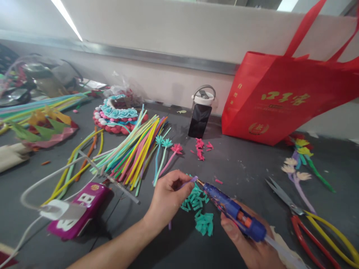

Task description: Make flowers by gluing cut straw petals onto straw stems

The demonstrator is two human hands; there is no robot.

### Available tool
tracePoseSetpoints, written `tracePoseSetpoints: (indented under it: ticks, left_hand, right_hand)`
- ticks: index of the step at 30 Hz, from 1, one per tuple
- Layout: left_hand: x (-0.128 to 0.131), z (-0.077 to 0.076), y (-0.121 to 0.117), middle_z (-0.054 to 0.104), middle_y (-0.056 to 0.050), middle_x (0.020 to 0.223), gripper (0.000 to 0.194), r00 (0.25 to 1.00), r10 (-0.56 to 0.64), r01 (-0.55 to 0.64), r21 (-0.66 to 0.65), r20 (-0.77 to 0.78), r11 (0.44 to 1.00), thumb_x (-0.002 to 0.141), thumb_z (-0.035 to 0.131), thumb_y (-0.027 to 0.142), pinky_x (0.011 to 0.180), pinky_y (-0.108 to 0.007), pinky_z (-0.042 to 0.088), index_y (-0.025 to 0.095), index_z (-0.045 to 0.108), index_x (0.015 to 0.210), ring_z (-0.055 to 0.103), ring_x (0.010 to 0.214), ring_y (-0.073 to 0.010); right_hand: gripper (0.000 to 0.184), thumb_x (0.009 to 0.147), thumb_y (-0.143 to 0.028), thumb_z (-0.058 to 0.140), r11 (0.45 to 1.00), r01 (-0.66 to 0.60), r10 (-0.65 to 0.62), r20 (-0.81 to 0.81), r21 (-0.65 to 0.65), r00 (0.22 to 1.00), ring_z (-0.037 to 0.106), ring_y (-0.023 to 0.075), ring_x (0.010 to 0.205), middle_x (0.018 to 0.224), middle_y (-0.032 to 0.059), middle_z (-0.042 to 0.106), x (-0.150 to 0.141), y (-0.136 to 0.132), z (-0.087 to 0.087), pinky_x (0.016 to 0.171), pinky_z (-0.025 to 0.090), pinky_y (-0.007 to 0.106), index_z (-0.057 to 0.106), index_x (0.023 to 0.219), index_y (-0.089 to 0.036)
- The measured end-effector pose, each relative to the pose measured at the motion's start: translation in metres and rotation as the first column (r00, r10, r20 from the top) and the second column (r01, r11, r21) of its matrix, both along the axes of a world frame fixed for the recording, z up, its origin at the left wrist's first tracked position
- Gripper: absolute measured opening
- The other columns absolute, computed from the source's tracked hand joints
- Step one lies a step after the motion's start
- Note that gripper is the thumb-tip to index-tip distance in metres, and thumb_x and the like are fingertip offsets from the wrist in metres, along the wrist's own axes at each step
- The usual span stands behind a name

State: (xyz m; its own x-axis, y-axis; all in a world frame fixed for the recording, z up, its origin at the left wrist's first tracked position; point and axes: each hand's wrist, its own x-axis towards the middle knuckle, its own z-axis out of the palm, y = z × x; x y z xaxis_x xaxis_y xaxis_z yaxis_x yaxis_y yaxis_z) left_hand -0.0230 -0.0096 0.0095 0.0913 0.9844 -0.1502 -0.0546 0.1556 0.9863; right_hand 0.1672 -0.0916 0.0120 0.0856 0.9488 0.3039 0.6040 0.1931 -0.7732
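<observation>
My left hand [168,196] pinches a purple pipe cleaner [194,179] between thumb and fingertips; part of its stem shows below the hand. In my right hand [244,239] is a blue hot glue gun [228,207], a clear glue stick [283,252] sticking out of its back. The gun's metal nozzle meets, or nearly meets, the pipe cleaner's tip; I cannot tell which. Under both lie short teal pipe cleaner pieces [204,223] in loose heaps. Beyond my left hand are pipe cleaner flowers on stems, a pink one [176,149] and two teal ones [166,142].
Scissors [297,211] lie open at right, near finished flowers [297,175]. Behind stand a red bag [280,101], and a bottle with a phone [199,120] leaning on it. Leftward are bundled pipe cleaners [140,149], a purple box [80,211] with a white cable, and wreaths [117,114].
</observation>
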Motion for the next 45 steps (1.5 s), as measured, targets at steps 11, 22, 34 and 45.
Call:
tracePoseSetpoints:
  ticks: [11, 22, 34, 45]
  left_hand:
    - [0.000, -0.002, 0.000, 0.058, 0.000, 0.062, 0.021, 1.000, -0.012, 0.012, 0.000, 0.003, 1.000, 0.070, 0.077, 0.032, 0.050, -0.020, 0.034, 0.014, 0.067, 0.073, 0.046, 0.056, -0.0092]
    - [0.000, -0.001, 0.000, 0.056, 0.000, 0.062, 0.020, 0.999, -0.025, 0.025, 0.003, -0.021, 1.000, 0.072, 0.074, 0.031, 0.051, -0.021, 0.034, 0.014, 0.066, 0.074, 0.045, 0.057, -0.0097]
    - [0.000, -0.003, 0.001, 0.054, 0.001, 0.062, 0.021, 0.999, -0.029, 0.030, 0.008, -0.017, 1.000, 0.072, 0.074, 0.033, 0.051, -0.021, 0.034, 0.014, 0.065, 0.075, 0.044, 0.056, -0.0094]
    - [-0.001, -0.004, 0.001, 0.053, 0.002, 0.060, 0.024, 0.999, -0.033, 0.033, 0.000, -0.002, 0.999, 0.071, 0.074, 0.035, 0.050, -0.021, 0.032, 0.013, 0.064, 0.074, 0.043, 0.055, -0.0086]
  right_hand:
    - [0.035, 0.084, -0.055, 0.060, 0.999, -0.040, 0.039, -0.022, -0.028, 0.999, 0.060, 0.0181, 0.051, 0.059, 0.0019, 0.062, -0.004, 0.003, 0.010, 0.043, 0.047, 0.027, 0.060, 0.066, -0.026]
    - [0.031, 0.085, -0.053, 0.062, 0.992, 0.066, -0.080, 0.126, 0.108, 0.989, 0.071, 0.0226, 0.073, 0.081, 0.0070, 0.073, 0.007, -0.005, -0.014, 0.065, 0.058, 0.029, 0.069, 0.089, -0.023]
    - [0.040, 0.084, -0.060, 0.059, 0.987, 0.107, -0.125, 0.158, 0.117, 0.980, 0.070, 0.0249, 0.080, 0.085, 0.0086, 0.072, 0.007, -0.010, -0.024, 0.069, 0.060, 0.033, 0.069, 0.092, -0.022]
    - [0.045, 0.080, -0.062, 0.062, 0.984, 0.149, -0.154, 0.047, 0.095, 0.987, 0.070, 0.0243, 0.068, 0.082, 0.0101, 0.073, 0.000, -0.008, -0.025, 0.057, 0.060, 0.030, 0.070, 0.096, -0.020]
